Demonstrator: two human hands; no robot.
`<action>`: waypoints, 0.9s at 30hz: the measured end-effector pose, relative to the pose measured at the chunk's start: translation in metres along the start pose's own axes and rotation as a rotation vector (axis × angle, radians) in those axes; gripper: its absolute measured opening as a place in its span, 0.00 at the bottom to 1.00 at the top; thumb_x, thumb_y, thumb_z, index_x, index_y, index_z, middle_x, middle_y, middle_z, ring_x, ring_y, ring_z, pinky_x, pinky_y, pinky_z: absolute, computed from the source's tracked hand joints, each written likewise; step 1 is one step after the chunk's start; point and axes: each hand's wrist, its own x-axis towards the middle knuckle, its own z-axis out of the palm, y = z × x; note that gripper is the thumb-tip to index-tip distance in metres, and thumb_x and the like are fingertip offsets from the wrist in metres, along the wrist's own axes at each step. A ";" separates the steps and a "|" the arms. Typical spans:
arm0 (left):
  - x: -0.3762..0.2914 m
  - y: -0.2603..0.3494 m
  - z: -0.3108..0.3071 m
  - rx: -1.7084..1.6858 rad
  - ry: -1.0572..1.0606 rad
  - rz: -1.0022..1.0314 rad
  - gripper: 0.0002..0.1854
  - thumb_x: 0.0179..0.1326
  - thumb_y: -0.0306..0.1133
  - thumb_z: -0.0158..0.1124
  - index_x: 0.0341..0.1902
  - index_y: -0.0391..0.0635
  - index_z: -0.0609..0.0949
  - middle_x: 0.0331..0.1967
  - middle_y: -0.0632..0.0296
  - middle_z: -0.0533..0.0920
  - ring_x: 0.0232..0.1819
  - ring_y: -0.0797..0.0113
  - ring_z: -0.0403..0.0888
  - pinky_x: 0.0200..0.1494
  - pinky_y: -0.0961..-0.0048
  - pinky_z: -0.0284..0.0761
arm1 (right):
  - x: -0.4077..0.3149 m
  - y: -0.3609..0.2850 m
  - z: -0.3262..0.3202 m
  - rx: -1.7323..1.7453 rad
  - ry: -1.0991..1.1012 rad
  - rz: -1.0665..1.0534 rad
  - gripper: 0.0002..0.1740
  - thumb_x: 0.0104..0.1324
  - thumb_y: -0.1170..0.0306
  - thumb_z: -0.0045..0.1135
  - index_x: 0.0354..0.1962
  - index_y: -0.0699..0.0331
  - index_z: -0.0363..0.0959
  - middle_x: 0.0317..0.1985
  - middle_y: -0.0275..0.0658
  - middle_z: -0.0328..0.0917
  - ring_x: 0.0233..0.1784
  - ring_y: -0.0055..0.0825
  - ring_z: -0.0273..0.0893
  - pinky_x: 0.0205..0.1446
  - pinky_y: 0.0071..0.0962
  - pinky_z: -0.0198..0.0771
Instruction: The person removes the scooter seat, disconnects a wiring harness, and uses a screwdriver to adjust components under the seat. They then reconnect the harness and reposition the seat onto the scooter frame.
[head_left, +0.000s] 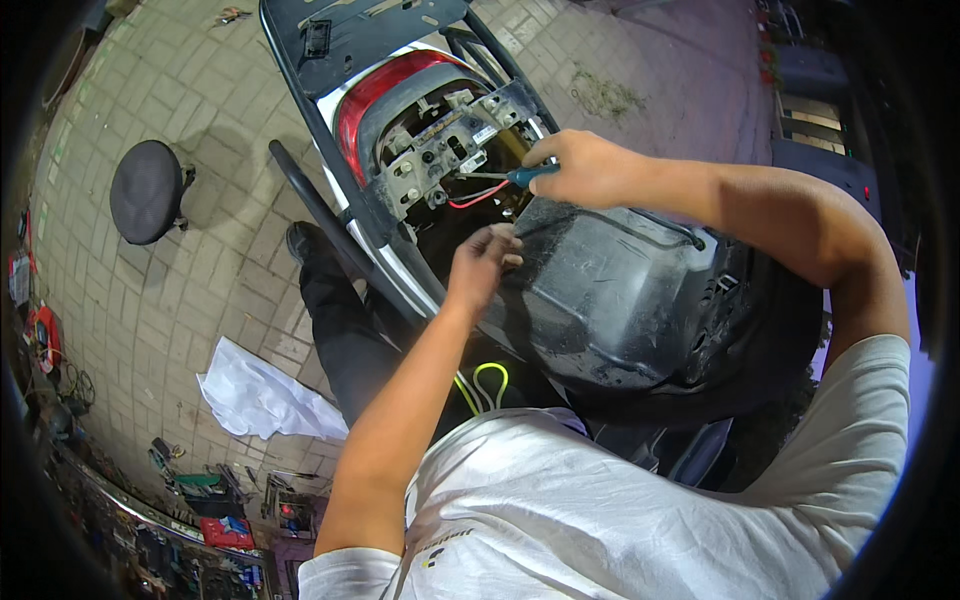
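Observation:
My right hand (581, 169) grips the blue handle of a screwdriver (531, 175). The screwdriver's shaft points left, over the metal bracket (442, 154) at the rear of a scooter. Below the shaft, a red wire (476, 201) curves beside a dark one into the open body cavity (450, 236). My left hand (489, 259) hovers by the cavity's near side with its fingers curled; whether anything small is between them cannot be made out. The dusty black underside of the raised seat or storage bucket (600, 292) lies to the right of both hands.
A red tail light (382, 90) and a black rear rack (360, 37) form the scooter's back end. On the brick paving (225, 300) stand a round stool (146, 192) and a crumpled white bag or sheet (262, 390). Several tools surround a red case (227, 532) at lower left.

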 end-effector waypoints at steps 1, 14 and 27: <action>0.012 0.000 -0.008 -0.221 0.062 -0.044 0.13 0.72 0.40 0.54 0.45 0.41 0.77 0.37 0.62 0.80 0.39 0.67 0.80 0.48 0.70 0.76 | 0.001 0.012 0.007 -0.330 0.105 -0.279 0.24 0.56 0.73 0.58 0.52 0.69 0.73 0.30 0.47 0.78 0.18 0.31 0.73 0.17 0.30 0.65; 0.095 -0.017 -0.011 -0.956 0.442 0.151 0.11 0.71 0.33 0.57 0.50 0.39 0.73 0.43 0.57 0.81 0.43 0.63 0.82 0.49 0.64 0.82 | -0.010 0.001 0.018 -1.105 0.112 -0.593 0.20 0.52 0.72 0.60 0.45 0.65 0.77 0.31 0.48 0.77 0.25 0.42 0.81 0.27 0.38 0.77; 0.133 -0.007 0.006 -1.052 0.809 0.129 0.20 0.74 0.32 0.51 0.64 0.34 0.70 0.51 0.51 0.76 0.43 0.60 0.80 0.55 0.65 0.83 | -0.007 -0.009 0.009 -0.962 0.057 -0.534 0.19 0.52 0.72 0.60 0.44 0.65 0.76 0.31 0.47 0.76 0.25 0.41 0.80 0.27 0.38 0.75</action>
